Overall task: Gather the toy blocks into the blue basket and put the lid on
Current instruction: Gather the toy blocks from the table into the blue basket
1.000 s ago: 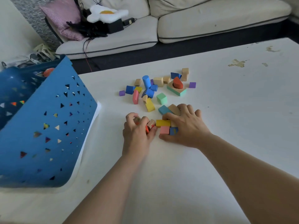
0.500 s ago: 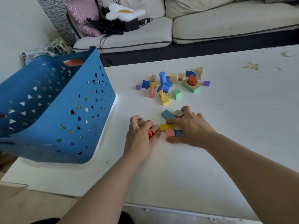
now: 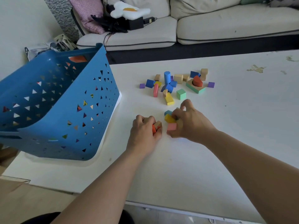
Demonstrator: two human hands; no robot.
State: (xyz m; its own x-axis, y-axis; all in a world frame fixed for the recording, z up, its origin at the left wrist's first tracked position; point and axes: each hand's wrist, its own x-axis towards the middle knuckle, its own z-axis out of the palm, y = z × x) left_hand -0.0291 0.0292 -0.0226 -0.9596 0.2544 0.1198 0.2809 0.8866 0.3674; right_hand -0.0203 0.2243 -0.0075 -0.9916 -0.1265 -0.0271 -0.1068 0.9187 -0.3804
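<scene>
At the left of the frame, a blue plastic basket with triangular cut-outs [image 3: 68, 110] stands tilted on the white table [image 3: 234, 126], its open top facing the upper left. A few coloured blocks show through its holes. A thin white edge peeks out beneath its right side.

Lower centre, the left hand [image 3: 145, 131] is clenched around an orange wooden block [image 3: 153, 129] and a plain wooden block [image 3: 157, 124]. Just to its right, the right hand [image 3: 189, 125] curls over a yellow wooden block [image 3: 169, 118] and a pink wooden block [image 3: 171, 126], grasping them. A teal block [image 3: 168, 112] lies touching the fingers.

Above the hands, in the upper centre, loose blocks lie scattered: a blue cylinder [image 3: 167, 77], a green cube [image 3: 181, 94] and a red half-round piece [image 3: 197, 81] among them.

A cream sofa [image 3: 226, 25] runs along the top.
</scene>
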